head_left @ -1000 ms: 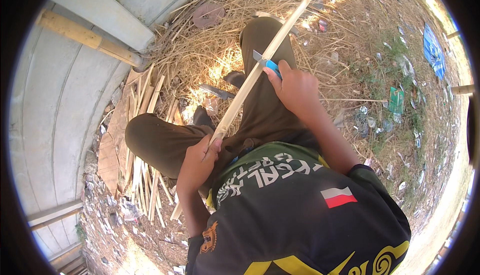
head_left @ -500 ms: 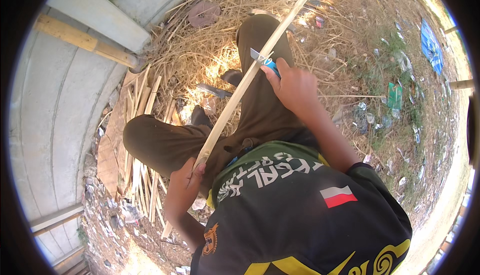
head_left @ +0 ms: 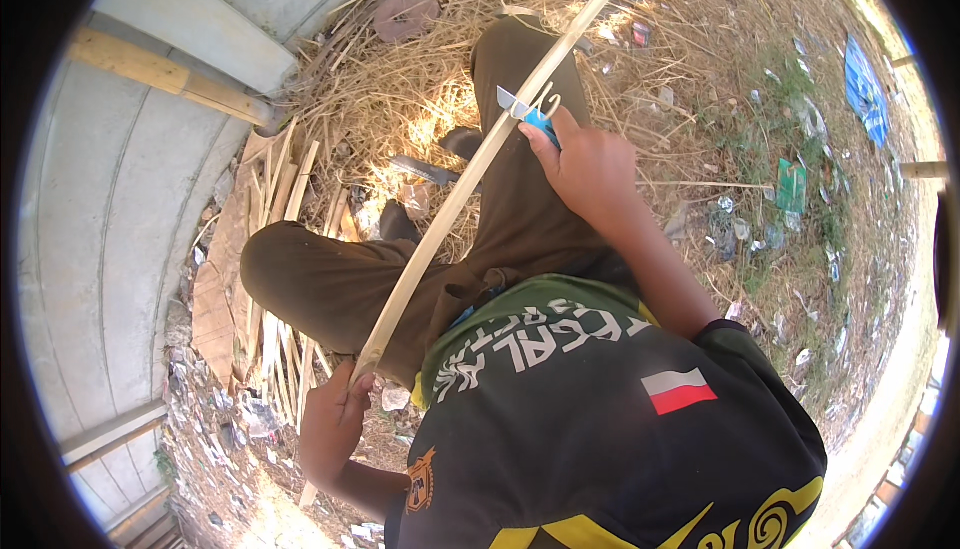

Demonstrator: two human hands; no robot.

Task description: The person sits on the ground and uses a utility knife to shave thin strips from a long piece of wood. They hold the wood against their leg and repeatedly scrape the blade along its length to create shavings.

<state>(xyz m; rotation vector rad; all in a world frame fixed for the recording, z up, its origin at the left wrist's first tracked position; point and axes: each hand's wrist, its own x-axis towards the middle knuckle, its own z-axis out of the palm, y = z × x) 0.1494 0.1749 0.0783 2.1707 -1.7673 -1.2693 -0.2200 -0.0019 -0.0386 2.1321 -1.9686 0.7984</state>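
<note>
A long pale bamboo strip (head_left: pixel 440 229) runs slantwise across my lap, from the lower left to beyond my right knee. My left hand (head_left: pixel 333 424) is closed round its lower end, beside my left thigh. In my right hand (head_left: pixel 590 169) is a blue-handled cutter knife (head_left: pixel 540 126), gripped with the thumb along the handle. Its blade lies across the strip above my right thigh. Thin curled shavings (head_left: pixel 540 101) stand up where the blade meets the bamboo. Part of the handle is hidden by my fingers.
On the ground between my legs lies a large dark knife (head_left: pixel 422 170). Split bamboo strips (head_left: pixel 283 359) are piled at my left, near a pale panelled wall (head_left: pixel 95 219) and a bamboo pole (head_left: pixel 165 77). Straw-like shavings (head_left: pixel 350 119) cover the far ground; litter and a blue sheet (head_left: pixel 866 94) lie right.
My left hand has moved down and left, drawing the bamboo strip lengthwise past the blade. My right hand has stayed nearly in place, and the shavings at the blade have curled longer.
</note>
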